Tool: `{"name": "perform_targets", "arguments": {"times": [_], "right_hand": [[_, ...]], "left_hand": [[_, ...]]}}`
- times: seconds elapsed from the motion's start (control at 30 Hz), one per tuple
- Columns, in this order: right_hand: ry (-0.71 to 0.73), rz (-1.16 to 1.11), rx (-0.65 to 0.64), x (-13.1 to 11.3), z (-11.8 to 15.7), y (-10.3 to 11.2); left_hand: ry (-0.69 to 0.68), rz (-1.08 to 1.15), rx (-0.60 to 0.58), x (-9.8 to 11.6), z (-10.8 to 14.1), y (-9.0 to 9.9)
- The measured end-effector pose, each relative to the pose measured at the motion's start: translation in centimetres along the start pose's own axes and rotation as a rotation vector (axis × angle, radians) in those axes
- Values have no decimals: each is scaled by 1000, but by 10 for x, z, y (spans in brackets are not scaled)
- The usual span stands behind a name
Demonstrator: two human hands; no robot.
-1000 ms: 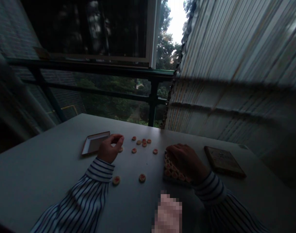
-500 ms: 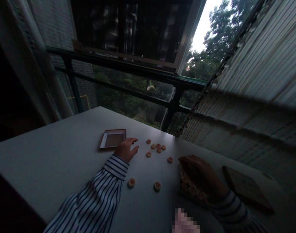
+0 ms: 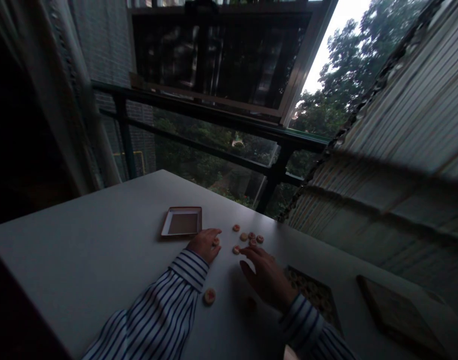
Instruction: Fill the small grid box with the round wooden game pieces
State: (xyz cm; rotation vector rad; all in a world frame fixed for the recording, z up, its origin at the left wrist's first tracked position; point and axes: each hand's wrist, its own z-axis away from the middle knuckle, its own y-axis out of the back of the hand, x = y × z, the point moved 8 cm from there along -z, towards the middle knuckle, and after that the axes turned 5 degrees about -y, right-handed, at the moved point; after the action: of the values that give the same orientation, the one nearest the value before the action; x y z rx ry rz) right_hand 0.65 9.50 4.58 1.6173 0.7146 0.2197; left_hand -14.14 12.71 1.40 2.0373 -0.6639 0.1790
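My left hand [image 3: 205, 244] is by the near right corner of an open, shallow tray [image 3: 199, 220], with a round piece [image 3: 215, 241] between its curled thumb and fingers. To the right my right hand [image 3: 266, 277] reaches over the table, thumb apart from the fingers, nothing seen in it. Its fingertips are at a round piece with a red mark [image 3: 236, 249]. Several similar pieces [image 3: 252, 235] lie just beyond. One more piece [image 3: 209, 296] lies nearer, below my left hand. A box of round pieces [image 3: 315, 292] is partly hidden behind my right hand and sleeve.
A flat dark board or lid [image 3: 401, 315] lies on the right of the white table [image 3: 112, 240]. Past the table's far edge stand a dark green railing [image 3: 198, 142] and a window. A pleated curtain or blind [image 3: 386, 195] hangs at the right.
My right hand has left the box and moved left to the loose pieces. My left hand now has a piece between its fingers. The view has shifted slightly.
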Motion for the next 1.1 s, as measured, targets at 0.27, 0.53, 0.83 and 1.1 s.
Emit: {"name": "perform_targets", "arguments": {"times": [0.27, 0.53, 0.83, 1.1], "right_hand": [[46, 3, -55, 2, 2, -21], [45, 48, -128, 4, -1, -28], [60, 114, -179, -2, 2, -23], [73, 158, -207, -3, 3, -29]], "left_hand": [[32, -39, -60, -5, 4, -10], [72, -72, -62, -12, 5, -12], [82, -125, -67, -10, 5, -9], [36, -140, -24, -10, 4, -10]]}}
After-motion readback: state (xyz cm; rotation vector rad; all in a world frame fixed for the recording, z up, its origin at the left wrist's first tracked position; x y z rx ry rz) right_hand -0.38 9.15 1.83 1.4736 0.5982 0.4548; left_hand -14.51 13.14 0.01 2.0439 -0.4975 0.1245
